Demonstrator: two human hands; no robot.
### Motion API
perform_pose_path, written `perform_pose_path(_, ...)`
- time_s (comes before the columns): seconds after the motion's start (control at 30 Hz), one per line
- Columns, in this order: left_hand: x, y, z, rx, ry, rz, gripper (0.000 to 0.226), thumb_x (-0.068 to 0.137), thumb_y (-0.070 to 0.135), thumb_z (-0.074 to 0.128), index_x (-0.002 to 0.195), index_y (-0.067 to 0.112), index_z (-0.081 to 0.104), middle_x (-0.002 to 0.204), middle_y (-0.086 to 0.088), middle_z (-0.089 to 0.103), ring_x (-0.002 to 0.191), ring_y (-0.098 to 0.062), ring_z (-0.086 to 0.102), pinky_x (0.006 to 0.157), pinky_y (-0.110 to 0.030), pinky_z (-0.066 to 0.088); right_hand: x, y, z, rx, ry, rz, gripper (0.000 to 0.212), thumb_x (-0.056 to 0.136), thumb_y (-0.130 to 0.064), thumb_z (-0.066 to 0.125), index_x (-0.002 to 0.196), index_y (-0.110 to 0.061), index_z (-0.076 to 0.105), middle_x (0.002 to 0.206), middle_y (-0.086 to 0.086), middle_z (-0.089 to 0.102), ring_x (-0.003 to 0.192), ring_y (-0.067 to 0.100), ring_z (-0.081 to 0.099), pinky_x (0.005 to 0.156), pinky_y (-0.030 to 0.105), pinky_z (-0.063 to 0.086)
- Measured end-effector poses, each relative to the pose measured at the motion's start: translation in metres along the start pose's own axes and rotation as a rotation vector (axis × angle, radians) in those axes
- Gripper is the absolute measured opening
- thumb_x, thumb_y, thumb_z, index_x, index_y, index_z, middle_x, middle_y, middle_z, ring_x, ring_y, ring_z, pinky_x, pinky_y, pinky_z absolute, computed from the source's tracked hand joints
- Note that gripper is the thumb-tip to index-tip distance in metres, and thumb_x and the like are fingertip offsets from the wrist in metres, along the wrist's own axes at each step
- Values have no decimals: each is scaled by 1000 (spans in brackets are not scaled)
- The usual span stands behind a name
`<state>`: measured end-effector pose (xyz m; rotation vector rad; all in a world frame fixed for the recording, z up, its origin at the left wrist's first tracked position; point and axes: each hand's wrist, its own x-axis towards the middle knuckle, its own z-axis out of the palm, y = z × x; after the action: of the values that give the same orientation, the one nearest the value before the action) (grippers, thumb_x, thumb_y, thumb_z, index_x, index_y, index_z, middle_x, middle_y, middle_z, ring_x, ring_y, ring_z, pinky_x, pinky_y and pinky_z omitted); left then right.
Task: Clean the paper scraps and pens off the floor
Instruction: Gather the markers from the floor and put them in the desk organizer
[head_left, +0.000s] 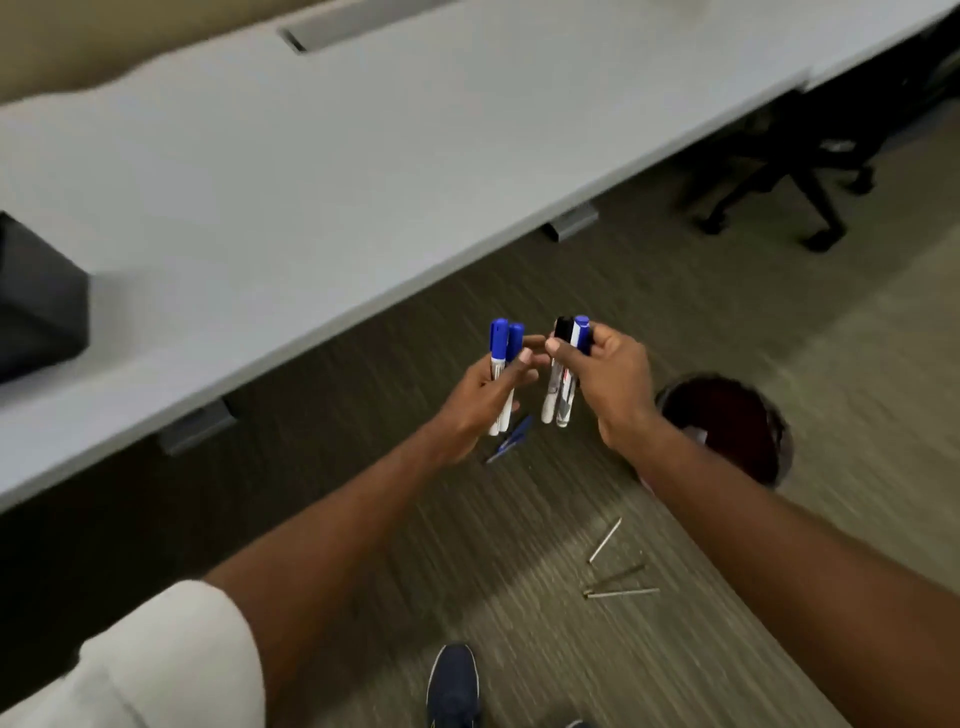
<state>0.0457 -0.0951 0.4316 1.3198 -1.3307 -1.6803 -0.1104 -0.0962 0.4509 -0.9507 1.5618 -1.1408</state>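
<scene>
My left hand (480, 400) is shut on two white markers with blue caps (503, 345), held upright in front of me. My right hand (610, 384) grips a bunch of markers (566, 364), one black-capped and one blue-capped among them, caps up. The two hands are close together, fingertips almost touching. On the carpet below my left hand lies a blue pen (511, 440). Three thin silver pens (615, 571) lie on the carpet nearer to me, to the right.
A long grey desk (311, 182) runs across the view above the carpet. A dark round waste bin (727, 426) stands on the floor just right of my right hand. A black office chair base (800, 171) is at the far right. My dark shoe (452, 686) is at the bottom.
</scene>
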Motion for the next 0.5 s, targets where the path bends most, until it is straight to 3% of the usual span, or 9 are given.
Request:
perform_pose_path(0.17,-49,93,-29,2,96,94,33,100,47,48,130,35,58,123,10,69,120,-8,61,104,-47,47,-30,-105,23,-43,-55,-79,17,83,-14,77,98,-21,73,91,-3,77,90,13,74,88,34,58)
perform_pose_path(0.3,-85,146,-55,16,299,203,32,100,49,47,123,32,61,101,3,70,102,-11,67,98,-40,53,-57,-170,43,-123,-114,-136,23,80,-21,80,102,-24,73,88,-10,75,84,4,72,85,27,57)
perform_pose_path(0.4,-115,182,-80,13,440,259,33,100,51,45,118,28,61,79,0,58,74,-14,60,79,-31,54,-77,-210,67,-179,-176,-160,35,81,-25,79,115,-20,71,92,-11,72,86,0,68,87,23,54)
perform_pose_path(0.5,-150,209,-113,-6,577,249,40,97,58,46,108,21,59,76,0,52,70,-13,50,67,-29,47,-99,-245,102,-179,-226,-177,38,81,-27,79,117,-19,70,100,-6,74,91,7,70,94,32,55)
